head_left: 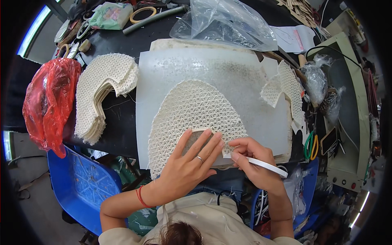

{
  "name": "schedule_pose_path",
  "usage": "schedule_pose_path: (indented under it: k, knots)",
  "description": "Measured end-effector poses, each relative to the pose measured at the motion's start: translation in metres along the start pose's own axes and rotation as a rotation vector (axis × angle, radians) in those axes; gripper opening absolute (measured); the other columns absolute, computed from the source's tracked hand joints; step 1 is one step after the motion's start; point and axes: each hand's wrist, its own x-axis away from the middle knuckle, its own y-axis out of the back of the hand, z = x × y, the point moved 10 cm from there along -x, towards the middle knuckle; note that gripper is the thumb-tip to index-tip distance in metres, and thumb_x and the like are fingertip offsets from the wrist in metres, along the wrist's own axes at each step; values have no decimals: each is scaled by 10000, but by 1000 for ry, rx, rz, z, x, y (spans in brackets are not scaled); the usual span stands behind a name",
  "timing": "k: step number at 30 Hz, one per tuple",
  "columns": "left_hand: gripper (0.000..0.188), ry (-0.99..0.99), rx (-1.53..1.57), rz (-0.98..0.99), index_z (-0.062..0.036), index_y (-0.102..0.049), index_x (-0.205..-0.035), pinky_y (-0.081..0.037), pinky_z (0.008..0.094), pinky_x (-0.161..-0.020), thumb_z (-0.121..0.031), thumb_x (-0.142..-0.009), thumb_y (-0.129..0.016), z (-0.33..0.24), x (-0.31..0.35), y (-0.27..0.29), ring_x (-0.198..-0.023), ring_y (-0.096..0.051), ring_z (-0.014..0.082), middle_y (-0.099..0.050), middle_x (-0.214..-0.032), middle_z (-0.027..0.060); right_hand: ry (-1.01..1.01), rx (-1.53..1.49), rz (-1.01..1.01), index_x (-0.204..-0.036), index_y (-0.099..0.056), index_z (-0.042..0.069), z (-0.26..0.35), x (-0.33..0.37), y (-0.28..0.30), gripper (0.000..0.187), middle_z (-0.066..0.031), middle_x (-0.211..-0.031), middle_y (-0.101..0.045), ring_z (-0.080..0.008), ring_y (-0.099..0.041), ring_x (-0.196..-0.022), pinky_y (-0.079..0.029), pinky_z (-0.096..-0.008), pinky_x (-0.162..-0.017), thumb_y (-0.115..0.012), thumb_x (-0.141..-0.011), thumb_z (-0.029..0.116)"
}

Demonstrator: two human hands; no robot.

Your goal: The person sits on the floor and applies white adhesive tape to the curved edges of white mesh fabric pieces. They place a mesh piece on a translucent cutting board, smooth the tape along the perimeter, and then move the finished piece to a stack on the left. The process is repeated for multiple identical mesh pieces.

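Observation:
A cream, openwork woven shoe-upper piece (196, 102) with a rounded top and a curved cutout at its lower middle lies on a translucent white sheet (147, 73). My left hand (190, 161) rests flat on it across the cutout, fingers stretched out and slightly apart. Beside the cutout's right side, my right hand (257, 161) is closed on a narrow roll of white tape (267, 166), seen nearly edge-on. Its thumb and index finger are at the piece's lower right edge, where a short white bit of tape shows between the hands.
A stack of similar woven pieces (98, 90) lies left, beside a red plastic bag (51, 102). More cut woven pieces (286, 87) lie right, near scissors with green and yellow handles (311, 146). Clear plastic (228, 24) covers the back. Blue plastic stools (83, 179) flank me.

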Motion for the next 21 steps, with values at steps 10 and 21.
schedule_pose_path:
  k: [10, 21]
  knots:
    - [572, -275, -69, 4, -53, -564, -1236, -280, 584, -1133, -333, -771, -743, -26, 9, -7, -1328, -471, 275, -542, -1368, 107, -1, 224, -122, -1097, -616, -1, 14, -4, 9, 253, -62, -765, -680, -88, -637, -687, -507, -235, -616, -689, -867, 77]
    - [636, -173, -119, -156, -63, -575, -1335, -398, 525, -1076, -321, -778, -739, -37, -5, -4, -1188, -543, 263, -550, -1173, 81, -93, 204, -144, -951, -667, -29, -6, 13, 50, 202, -77, -814, -688, -128, -656, -739, -524, -274, -652, -677, -885, 162]
